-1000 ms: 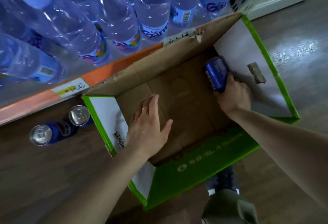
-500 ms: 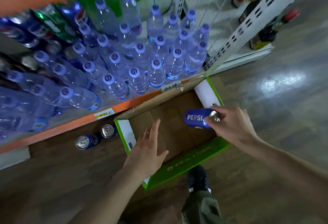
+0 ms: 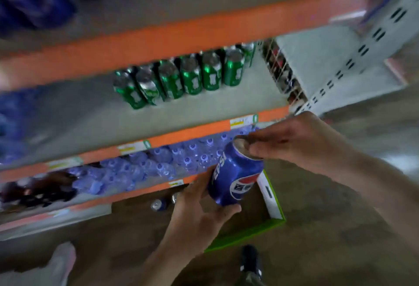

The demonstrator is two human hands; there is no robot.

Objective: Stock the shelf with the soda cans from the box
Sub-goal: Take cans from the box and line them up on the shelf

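While gripped in both hands above the box (image 3: 271,193), blue Pepsi can (image 3: 235,176) tilted, top toward upper right. Right hand (image 3: 301,140) pinching the top rim, fingertips over the lid; left hand (image 3: 204,208) curled under and around the lower body. Probably full, so moderately heavy for its size; stiff but thin-walled, prone to denting under a hard squeeze, smooth and likely slippery. Best taken around the mid-body, not by the rim alone.

Outward: green cans (image 3: 181,75) lined along the back right of the middle shelf (image 3: 90,113), with bare grey shelf in front and to their left, reaching to the orange front edge. Upper shelf's orange edge overhanging, limiting headroom on the way in. Water bottles (image 3: 158,163) packed on the shelf below. Two loose cans (image 3: 162,203) on the floor just left of the box.
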